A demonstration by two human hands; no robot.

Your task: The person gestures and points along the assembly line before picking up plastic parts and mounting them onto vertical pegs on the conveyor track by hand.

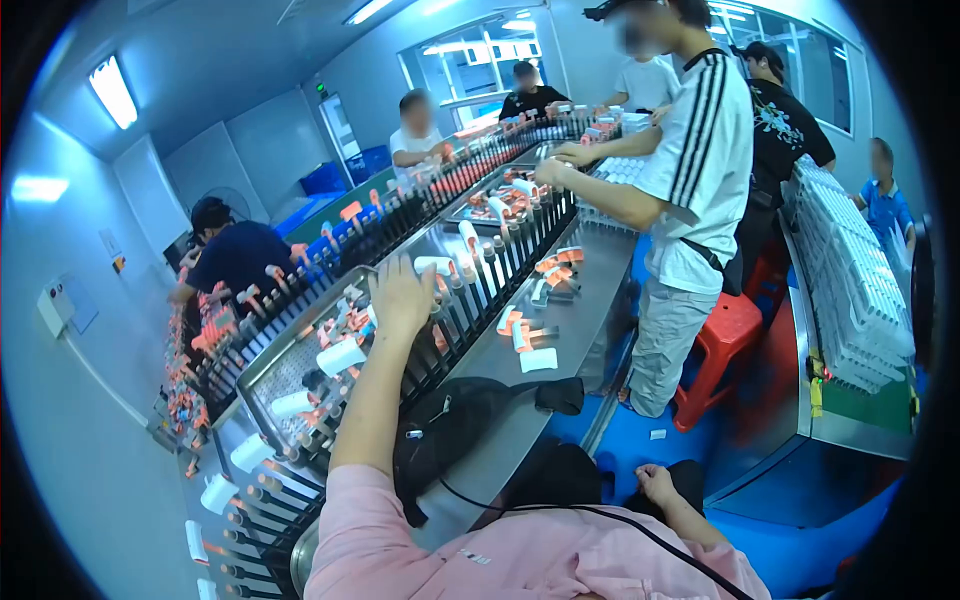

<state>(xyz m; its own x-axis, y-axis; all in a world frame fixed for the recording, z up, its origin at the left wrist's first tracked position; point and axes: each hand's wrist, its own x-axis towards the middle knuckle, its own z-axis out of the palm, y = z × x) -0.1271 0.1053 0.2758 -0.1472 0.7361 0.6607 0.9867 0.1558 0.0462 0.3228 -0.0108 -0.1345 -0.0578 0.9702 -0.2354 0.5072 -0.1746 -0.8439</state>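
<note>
My left hand (403, 300) reaches over the row of dark upright pegs, its fingers apart and nothing visibly gripped. Close to its fingertips, a white piece (435, 265) sits on a peg. Beneath and left of this hand lies a metal tray (262, 372) with small orange, white and grey parts. A larger white piece (341, 357) is beside my left forearm. Low at the right, my right hand (658, 485) rests by my lap with curled fingers; no object shows in it.
A co-worker in a striped white shirt (690, 150) stands ahead, both hands over the pegs. Loose orange and white parts (520, 335) lie on the metal bench. A black bag (450, 425) is before me. Beyond are a red stool (728, 335), stacked white trays (840, 260) and several more people.
</note>
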